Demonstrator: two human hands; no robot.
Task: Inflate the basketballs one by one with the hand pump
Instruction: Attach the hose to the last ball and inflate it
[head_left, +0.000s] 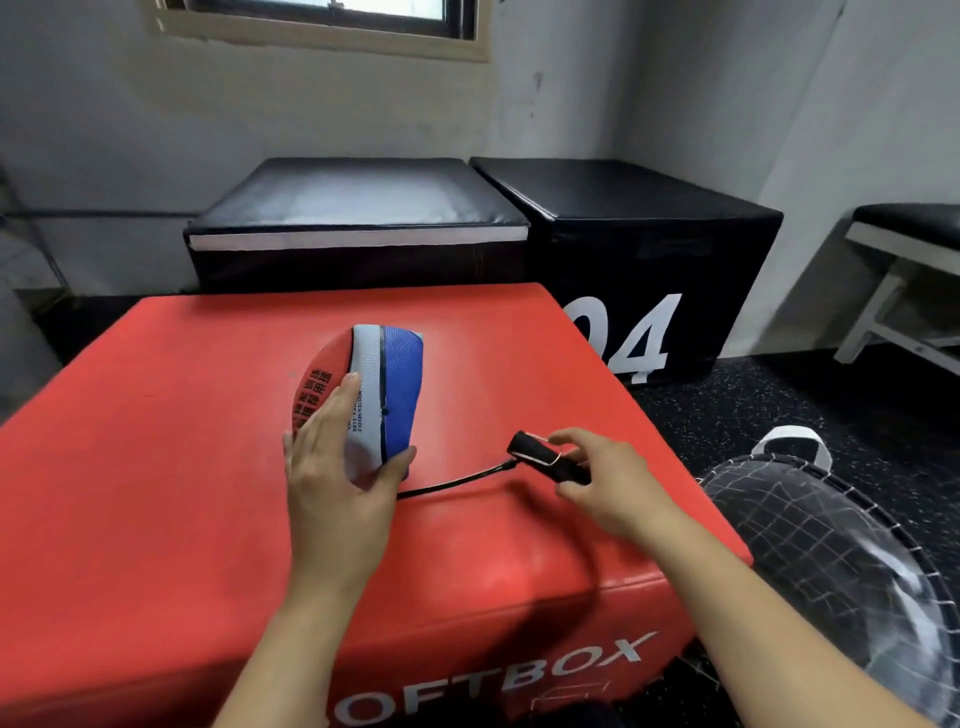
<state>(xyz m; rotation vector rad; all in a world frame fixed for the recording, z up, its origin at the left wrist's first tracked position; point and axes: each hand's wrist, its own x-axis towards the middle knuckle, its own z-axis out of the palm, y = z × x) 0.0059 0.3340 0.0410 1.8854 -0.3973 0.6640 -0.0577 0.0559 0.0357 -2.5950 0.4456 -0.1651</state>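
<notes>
Red box (208, 467): left grip (332, 488) clasps flat basketball (384, 395); right grip (608, 483) pinches pump (540, 460).

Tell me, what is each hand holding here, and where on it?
The left hand grips the flattened basketball by its near lower end. The right hand pinches the small black pump around its body; its hose hangs free.

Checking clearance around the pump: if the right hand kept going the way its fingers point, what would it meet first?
Probably the flattened ball, which the left hand holds; the right hand, gripping the pump, points left toward it. Depth is uncertain.
</notes>
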